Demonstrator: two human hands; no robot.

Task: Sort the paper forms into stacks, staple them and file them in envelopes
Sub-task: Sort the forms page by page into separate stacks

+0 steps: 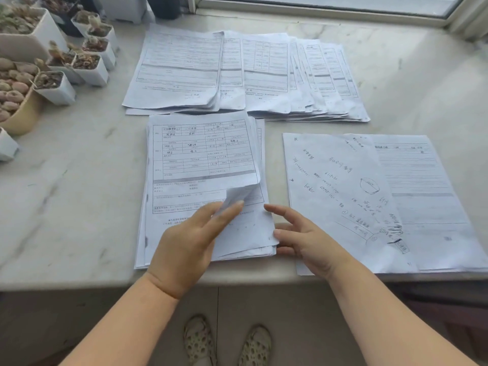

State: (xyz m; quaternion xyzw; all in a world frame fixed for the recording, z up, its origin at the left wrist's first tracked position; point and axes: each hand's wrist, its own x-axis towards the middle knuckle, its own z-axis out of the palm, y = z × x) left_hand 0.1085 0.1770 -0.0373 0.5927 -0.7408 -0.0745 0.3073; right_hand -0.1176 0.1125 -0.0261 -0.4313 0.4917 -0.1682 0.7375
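Fingers of left hand (184, 244) pinch curled corner of top sheet on near stack of forms (203, 186); right hand (303, 239) fingers spread loose, touching stack's rt edge.
Stack: white printed table forms w/ handwritten entries, text too small to read; fanned forms (250, 72) behind, handwritten sheet (340, 196) rt, on marble counter (74, 186).
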